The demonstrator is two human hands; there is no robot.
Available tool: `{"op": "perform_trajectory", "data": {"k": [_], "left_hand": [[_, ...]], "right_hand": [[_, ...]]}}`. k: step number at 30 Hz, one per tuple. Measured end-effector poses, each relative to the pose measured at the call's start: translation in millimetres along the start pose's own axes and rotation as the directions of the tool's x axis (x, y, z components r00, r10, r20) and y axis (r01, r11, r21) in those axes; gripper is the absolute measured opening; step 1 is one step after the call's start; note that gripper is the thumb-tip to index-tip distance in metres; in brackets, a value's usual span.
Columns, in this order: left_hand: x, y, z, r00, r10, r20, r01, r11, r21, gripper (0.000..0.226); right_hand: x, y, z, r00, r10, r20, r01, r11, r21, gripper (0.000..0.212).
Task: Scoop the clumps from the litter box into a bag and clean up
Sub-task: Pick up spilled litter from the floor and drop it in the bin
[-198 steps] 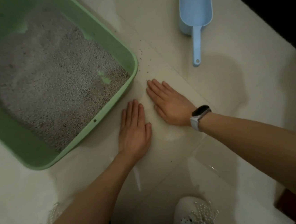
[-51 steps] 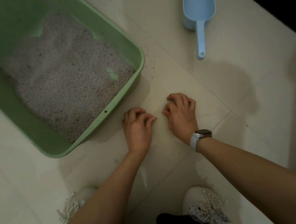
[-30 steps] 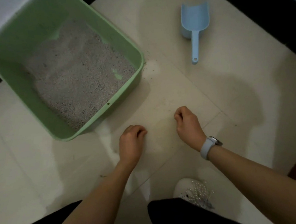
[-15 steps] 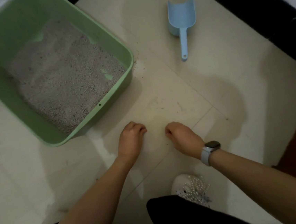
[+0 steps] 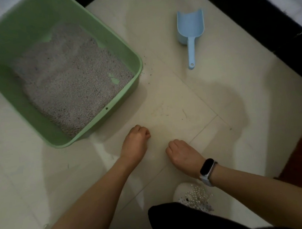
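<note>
Crouched low over a pale tiled floor (image 5: 236, 91), a person works through the clean-up stage of a litter chore, a dark trouser leg (image 5: 184, 222) and a white bead-trimmed shoe (image 5: 195, 195) showing at six o'clock. Just beyond, near the middle of the view, the left hand (image 5: 135, 143) and the right hand (image 5: 183, 152) sit knuckles-up on the tile, close together but apart; the fingers of both are curled under into loose fists, and whether they hold gathered grains cannot be told from this angle. A dark-faced wristband (image 5: 207, 169) circles the right wrist. Faint smudges and specks mark the tile ahead of the fists. At ten o'clock stands the green litter box (image 5: 121, 48), its grey litter (image 5: 69, 81) heaped toward the near wall, with bare green floor showing in patches. A sprinkle of stray grains (image 5: 148, 72) lies on the tile just beside the box's right corner, at about twelve o'clock. Farther off, at one o'clock, the blue scoop (image 5: 190, 31) lies untouched, handle pointing toward the person. No bag is in view. Judging by the fists, spilled grains are being gathered by hand; the next move would call for emptying whatever is collected into the box or a bag, then sweeping up the grains by the corner.
</note>
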State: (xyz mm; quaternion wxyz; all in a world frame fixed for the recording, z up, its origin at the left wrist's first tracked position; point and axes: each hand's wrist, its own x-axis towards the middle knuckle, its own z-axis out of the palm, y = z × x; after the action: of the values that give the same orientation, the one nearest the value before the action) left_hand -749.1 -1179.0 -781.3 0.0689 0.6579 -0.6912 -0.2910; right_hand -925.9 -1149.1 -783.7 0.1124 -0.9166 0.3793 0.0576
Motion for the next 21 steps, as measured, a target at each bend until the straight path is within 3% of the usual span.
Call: {"op": "perform_trajectory", "data": {"k": [5,8,11,15,18,21], "left_hand": [[3.8,17.6,-40.9,0.958,0.287,-0.008,-0.286,0.956,0.061,0.012],[9.4,34.2,-89.3,0.906,0.424,0.025,-0.422,0.893,0.159,0.009],[17.2,41.0,-151.8,0.838,0.545,-0.012,-0.524,0.811,0.261,0.007],[20.6,26.7,-249.4,0.882,0.458,-0.116,-0.392,0.846,0.363,0.014],[-0.1,-0.9,-323.6,0.856,0.397,-0.330,-0.295,0.901,0.318,0.010],[-45.9,-43.5,-394.2,0.829,0.233,-0.508,-0.137,0.966,0.220,0.009]], "right_hand": [[18.7,7.2,-31.8,0.990,0.111,0.091,-0.126,0.975,0.180,0.031],[40.7,22.1,-64.4,0.982,0.161,0.096,-0.184,0.923,0.339,0.025],[68.6,29.2,-107.8,0.971,0.222,-0.090,-0.159,0.877,0.454,0.012],[114.2,11.6,-189.0,0.920,0.263,-0.290,-0.085,0.858,0.507,0.013],[161.2,-28.2,-248.6,0.887,0.216,-0.408,0.035,0.850,0.526,0.019],[211.4,-89.0,-303.4,0.891,0.167,-0.422,0.109,0.824,0.556,0.012]]}}
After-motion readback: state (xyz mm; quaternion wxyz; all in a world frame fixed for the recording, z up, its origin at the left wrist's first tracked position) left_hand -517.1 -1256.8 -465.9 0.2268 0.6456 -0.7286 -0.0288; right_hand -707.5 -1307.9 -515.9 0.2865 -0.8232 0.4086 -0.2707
